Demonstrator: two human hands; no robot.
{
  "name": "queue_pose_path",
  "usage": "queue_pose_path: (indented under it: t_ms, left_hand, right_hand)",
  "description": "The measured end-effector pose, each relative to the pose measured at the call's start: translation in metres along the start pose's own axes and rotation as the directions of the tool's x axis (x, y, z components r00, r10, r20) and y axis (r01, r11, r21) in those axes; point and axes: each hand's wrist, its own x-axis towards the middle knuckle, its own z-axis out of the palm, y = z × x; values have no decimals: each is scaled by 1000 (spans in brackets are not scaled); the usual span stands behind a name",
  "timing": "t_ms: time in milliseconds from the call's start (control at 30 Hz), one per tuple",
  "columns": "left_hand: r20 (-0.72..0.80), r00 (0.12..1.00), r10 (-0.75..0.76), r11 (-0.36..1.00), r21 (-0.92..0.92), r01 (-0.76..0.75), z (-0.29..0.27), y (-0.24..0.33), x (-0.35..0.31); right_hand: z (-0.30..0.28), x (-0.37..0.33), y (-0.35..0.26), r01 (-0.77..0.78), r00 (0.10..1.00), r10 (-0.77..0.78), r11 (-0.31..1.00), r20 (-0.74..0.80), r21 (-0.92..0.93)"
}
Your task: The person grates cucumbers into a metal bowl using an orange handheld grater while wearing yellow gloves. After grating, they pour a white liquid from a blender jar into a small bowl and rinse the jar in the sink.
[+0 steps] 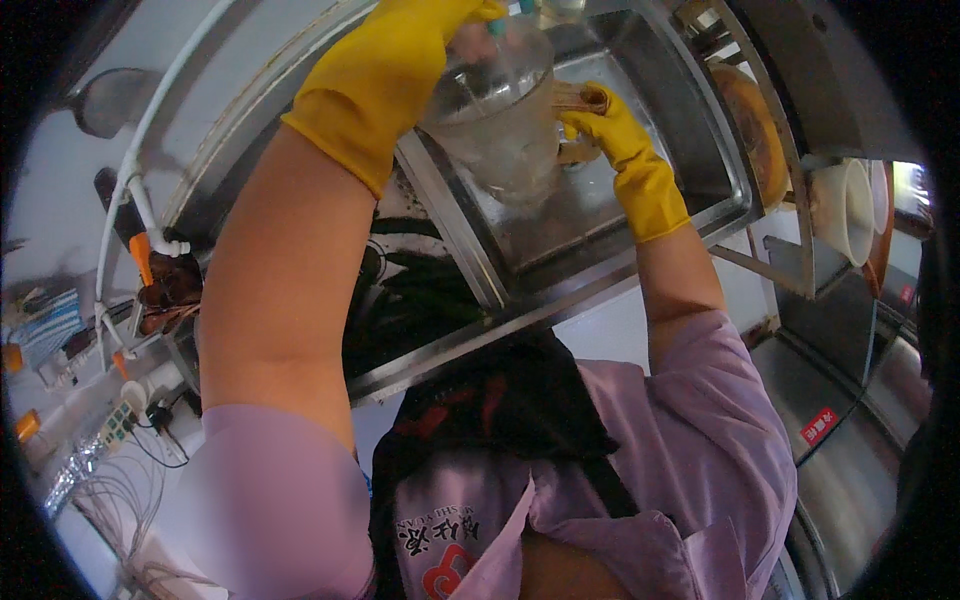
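My left hand [400,50], in a yellow rubber glove, reaches to the far side of a clear plastic container [500,140] and appears to grip it by the rim. Its fingertips are partly cut off by the top edge of the picture. The container is tilted over the near left side of a steel sink basin [690,110]. On the container's right, my right hand [620,130], gloved the same way, is closed on a brown, ribbed piece [577,97] with a rounded end. What that piece is cannot be made out.
A steel divider [455,220] separates this basin from another on the left, where dark green, long vegetables [420,290] lie. White pipes [135,160] run along the left. A rack with a pale tub [842,205] stands at the right. Something teal [497,22] shows beyond the container.
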Motion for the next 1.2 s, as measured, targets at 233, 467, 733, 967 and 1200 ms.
queue_pose_path:
  t_ms: [233, 467, 733, 967, 1200]
  left_hand:
    - [284, 958, 29, 979, -200, 30, -24, -26, 20]
    - [-210, 933, 292, 715, 696, -68, -34, -33, -34]
    - [-77, 913, -400, 834, -444, 327, 1, -106, -131]
    - [32, 985, 167, 949, -274, -152, -13, -165, -65]
    - [34, 996, 80, 993, 79, -83, -9, -146, -87]
  right_hand:
    - [3, 7, -8, 1, 995, -4, 1000, 99, 24]
    - [21, -16, -10, 96, 975, -130, 979, -182, -182]
    - [40, -90, 12, 99, 966, -144, 973, -215, -209]
    - [48, -75, -6, -6, 976, -12, 996, -216, -86]
    - [40, -104, 9, 38, 962, -142, 917, -235, -397]
